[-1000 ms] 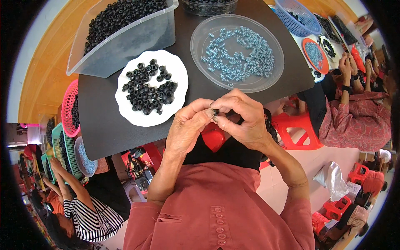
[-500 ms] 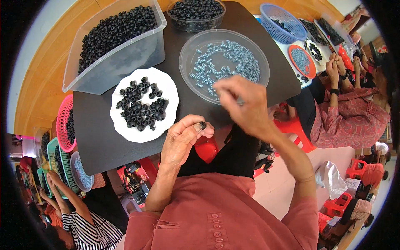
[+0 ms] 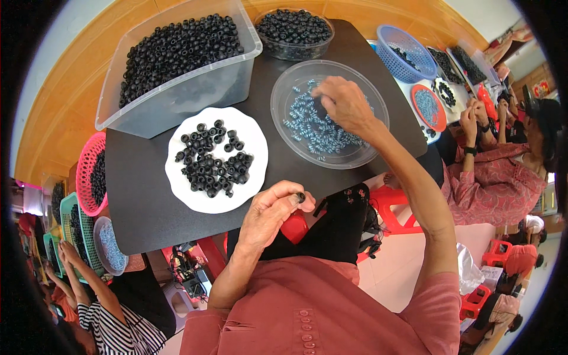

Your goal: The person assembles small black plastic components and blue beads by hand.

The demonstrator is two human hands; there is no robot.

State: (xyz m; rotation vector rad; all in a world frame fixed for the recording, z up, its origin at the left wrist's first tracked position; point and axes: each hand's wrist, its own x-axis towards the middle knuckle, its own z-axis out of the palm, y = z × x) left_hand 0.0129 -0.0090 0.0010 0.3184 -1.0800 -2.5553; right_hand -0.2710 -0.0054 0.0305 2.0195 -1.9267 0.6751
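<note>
Between the thumb and fingers of my left hand [image 3: 267, 216] is a small black cord stopper part [image 3: 300, 196], round and hollow at the top, held over my lap at the table's near edge. My right hand [image 3: 348, 106] reaches into a round clear tray [image 3: 278, 109] of small metal springs [image 3: 313, 127]. Its fingers curl down among the springs, and the fingertips are hidden, so whatever they pinch does not show. Left of the tray, a scalloped white plate [image 3: 255, 139] carries many more black parts [image 3: 204, 165].
A large clear bin [image 3: 171, 97] heaped with black parts stands far left on the dark table [image 3: 148, 219], beside a round clear tub [image 3: 296, 50] of them. People work at both sides, near a blue basket [image 3: 405, 62], an orange plate [image 3: 441, 121] and a pink basket [image 3: 89, 171].
My right hand has moved away from near my left hand, up into the tray, among the springs. My left hand keeps the black part. The whole view has shifted slightly.
</note>
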